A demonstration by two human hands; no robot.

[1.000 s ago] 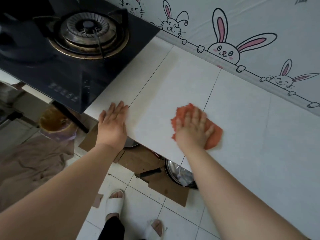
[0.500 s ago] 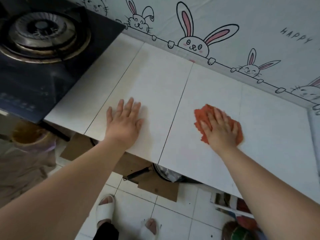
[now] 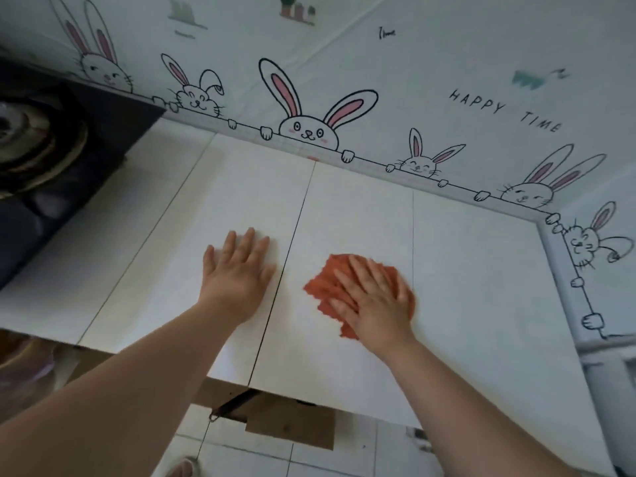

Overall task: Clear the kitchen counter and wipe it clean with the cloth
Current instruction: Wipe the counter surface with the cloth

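Black hob (image 3: pixel 51 187) sits at far left of the white bench (image 3: pixel 481 287). Left hand (image 3: pixel 237 273) lies flat, fingers spread, bracing. Right hand (image 3: pixel 375 297), spread flat, presses the orange cloth (image 3: pixel 323 284), which since a second ago has swept rightward past a tile seam. Its blurred edge suggests mid-stroke; wiping seems well along.

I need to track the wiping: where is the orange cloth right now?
In the head view the orange cloth lies flat on the white counter, right of centre, under the right hand, just right of the left hand.
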